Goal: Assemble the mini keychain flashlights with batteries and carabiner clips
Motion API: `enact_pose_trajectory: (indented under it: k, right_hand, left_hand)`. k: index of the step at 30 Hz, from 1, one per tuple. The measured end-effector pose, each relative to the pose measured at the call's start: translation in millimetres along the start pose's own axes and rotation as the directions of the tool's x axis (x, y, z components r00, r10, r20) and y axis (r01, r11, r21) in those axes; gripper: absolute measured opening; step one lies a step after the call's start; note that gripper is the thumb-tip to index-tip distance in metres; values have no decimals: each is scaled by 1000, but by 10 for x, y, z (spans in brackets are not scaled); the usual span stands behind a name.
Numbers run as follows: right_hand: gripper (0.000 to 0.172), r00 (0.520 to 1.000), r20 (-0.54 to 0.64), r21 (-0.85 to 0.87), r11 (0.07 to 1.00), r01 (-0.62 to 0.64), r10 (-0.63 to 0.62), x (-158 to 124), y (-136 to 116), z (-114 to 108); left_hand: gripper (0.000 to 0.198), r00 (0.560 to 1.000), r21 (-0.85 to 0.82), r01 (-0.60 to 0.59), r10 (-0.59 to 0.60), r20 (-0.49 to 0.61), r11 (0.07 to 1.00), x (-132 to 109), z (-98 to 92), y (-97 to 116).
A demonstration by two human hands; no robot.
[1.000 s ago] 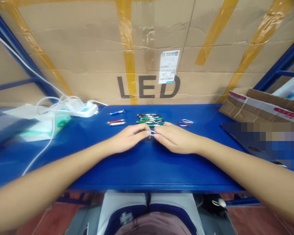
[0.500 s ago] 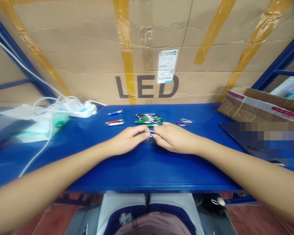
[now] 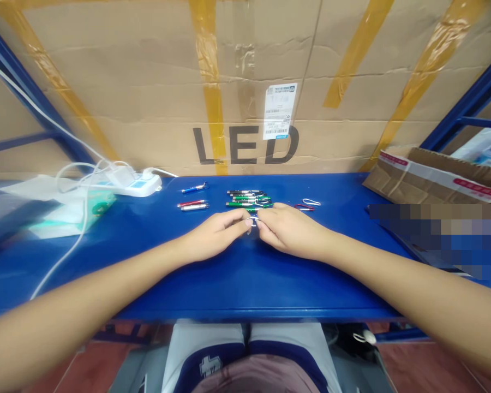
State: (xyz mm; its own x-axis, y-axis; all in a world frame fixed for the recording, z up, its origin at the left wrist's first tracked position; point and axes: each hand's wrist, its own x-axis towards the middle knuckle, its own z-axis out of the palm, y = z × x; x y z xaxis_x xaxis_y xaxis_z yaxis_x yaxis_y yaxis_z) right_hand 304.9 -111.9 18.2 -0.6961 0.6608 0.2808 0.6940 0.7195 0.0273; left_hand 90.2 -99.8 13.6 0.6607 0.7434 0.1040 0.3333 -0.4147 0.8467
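Note:
Over the middle of the blue table, my left hand [image 3: 216,234] pinches a small silver carabiner [image 3: 253,219] between thumb and fingers. From the other side my right hand [image 3: 292,230] grips it too, fingers closed; part of the carabiner is hidden, and whether anything else is in the fingers I cannot make out. Just beyond lie several green pen-shaped metal tubes [image 3: 241,204] and black tubes [image 3: 245,193], some with clips attached. A loose silver carabiner [image 3: 311,202] and a red carabiner [image 3: 304,207] rest past my right hand.
Left of the pile lie a blue tube [image 3: 193,189], a red tube [image 3: 191,203] and a silver tube [image 3: 194,207]. A white power strip [image 3: 137,185] with cables sits back left. An open cardboard box [image 3: 425,177] stands at right, and a large carton [image 3: 147,82] walls the back.
My right hand has shifted very slightly, with its fingertips drawn a little closer in. The silver carabiner has turned a little between my fingers. Everything on the table stays put.

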Motion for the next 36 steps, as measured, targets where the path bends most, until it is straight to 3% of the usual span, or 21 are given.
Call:
enact_pose_trajectory:
  k: [7, 15, 23, 36]
  right_hand:
    - [30, 997, -72, 19, 999, -28, 29, 11, 36, 50]
    - [31, 998, -46, 23, 999, -43, 44, 6, 27, 48]
    - [33, 1000, -16, 57, 998, -24, 25, -1, 7, 35]
    - [33, 997, 46, 62, 996, -59, 56, 5, -38, -10]
  left_hand:
    - [44, 999, 43, 13, -15, 51, 999, -10, -19, 15]
    - [30, 991, -70, 18, -8, 133, 997, 6, -10, -27]
    - [36, 982, -125, 35, -11, 186, 992, 17, -22, 12]
    - [41, 985, -142, 84, -61, 161, 986, 26, -25, 36]
